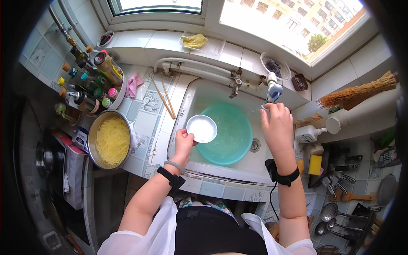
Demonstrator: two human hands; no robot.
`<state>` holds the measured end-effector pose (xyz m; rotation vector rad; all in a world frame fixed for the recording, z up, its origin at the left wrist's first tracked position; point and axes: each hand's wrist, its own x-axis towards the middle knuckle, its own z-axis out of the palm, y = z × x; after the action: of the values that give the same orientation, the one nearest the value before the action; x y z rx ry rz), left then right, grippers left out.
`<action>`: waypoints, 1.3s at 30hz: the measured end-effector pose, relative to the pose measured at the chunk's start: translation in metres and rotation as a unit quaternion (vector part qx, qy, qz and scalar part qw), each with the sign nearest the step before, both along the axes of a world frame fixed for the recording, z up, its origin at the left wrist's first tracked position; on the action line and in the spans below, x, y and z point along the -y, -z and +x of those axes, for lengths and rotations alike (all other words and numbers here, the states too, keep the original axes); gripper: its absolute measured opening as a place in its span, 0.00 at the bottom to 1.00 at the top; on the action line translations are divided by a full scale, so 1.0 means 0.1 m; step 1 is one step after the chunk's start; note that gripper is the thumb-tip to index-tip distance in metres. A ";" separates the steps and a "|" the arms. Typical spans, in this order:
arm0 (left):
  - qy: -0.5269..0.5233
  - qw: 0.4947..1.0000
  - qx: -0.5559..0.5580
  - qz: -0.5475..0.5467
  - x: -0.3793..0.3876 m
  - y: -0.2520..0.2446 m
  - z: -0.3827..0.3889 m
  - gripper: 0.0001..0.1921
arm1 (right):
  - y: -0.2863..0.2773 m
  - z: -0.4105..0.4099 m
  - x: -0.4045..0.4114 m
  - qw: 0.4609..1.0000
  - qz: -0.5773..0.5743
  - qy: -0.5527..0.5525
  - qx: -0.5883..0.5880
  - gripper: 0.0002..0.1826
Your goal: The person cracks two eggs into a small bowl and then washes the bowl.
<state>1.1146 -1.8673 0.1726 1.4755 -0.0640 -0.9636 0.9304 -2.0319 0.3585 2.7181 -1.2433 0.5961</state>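
Observation:
A small white bowl [201, 128] is in my left hand [184, 146], thumb over its near rim. It hangs above the left side of a turquoise plastic basin [244, 140]. What fills the bowl looks white, but I cannot tell what it is. The basin sits in a white sink [259, 165] and holds some clear liquid. My right hand [278, 127] grips the end of a faucet nozzle [265, 106] with thumb and fingertips. Fine drops of water show just left of the nozzle. The blue-grey faucet body [274, 91] rises above that hand.
To the left, a metal pot [90, 149] holds yellow shreds, with wooden chopsticks [164, 98] and a pink cloth [134, 84] nearby. Several bottles crowd a white rack [120, 91]. A straw brush [357, 92], a white pump bottle [307, 135] and a yellow sponge [315, 164] are at right.

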 end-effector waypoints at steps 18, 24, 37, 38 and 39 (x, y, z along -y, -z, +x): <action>0.067 0.994 -0.080 -0.022 -0.30 -0.08 0.11 0.19 | 0.28 3.06 1.46 0.977 0.204 -0.009 -0.059 0.16; 0.074 0.994 -0.079 -0.019 -0.38 -0.16 0.25 0.19 | 0.44 3.05 1.78 0.972 0.237 0.003 0.006 0.17; 0.107 0.991 -0.083 0.016 -0.01 0.01 0.23 0.22 | -0.35 1.60 0.54 0.728 0.462 -0.160 0.480 0.11; 0.133 0.987 -0.079 0.039 0.06 0.07 0.19 0.22 | -0.29 1.36 0.43 0.738 0.479 -0.124 0.460 0.10; 0.159 0.983 -0.073 0.061 0.15 0.13 0.15 0.23 | -0.16 1.12 0.35 0.734 0.506 -0.098 0.442 0.09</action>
<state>1.1293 -1.8819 0.1599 1.5305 -0.1391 -1.3532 1.0426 -2.0674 0.3747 3.5794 -1.8807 1.9023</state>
